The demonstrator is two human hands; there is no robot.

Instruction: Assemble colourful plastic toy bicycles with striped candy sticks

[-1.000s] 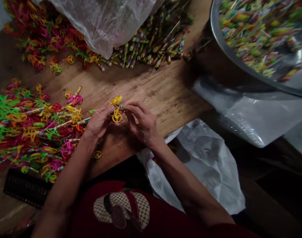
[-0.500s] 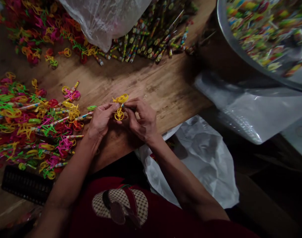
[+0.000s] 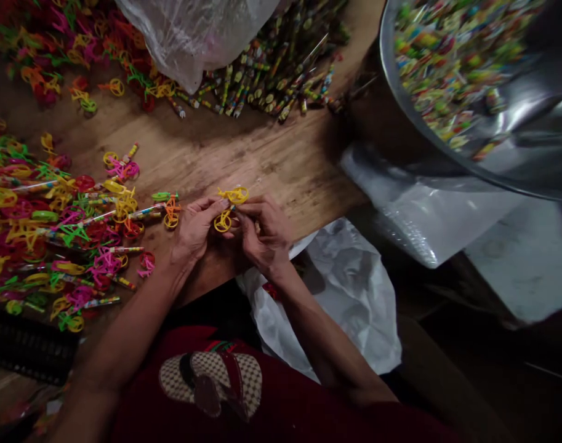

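Note:
A yellow plastic piece with wheel-like rings is between my two hands over the wooden table. My left hand pinches it from the left, with thumb and fingers closed on it. From the right, my right hand has its fingers closed at the piece's edge; whatever is between those fingertips is too small to make out. Left of my left hand lies a pile of colourful plastic pieces and patterned tubes, with an orange piece close to my knuckles.
Patterned tubes and more plastic pieces lie at the back beside a clear plastic bag. A metal basin of small wrapped items stands upper right. A white sack hangs below the table edge; a black basket sits lower left.
The view has shifted, so the basin and sack appear further left. The orange piece beside my left hand now shows. Both hands remain together at the yellow piece.

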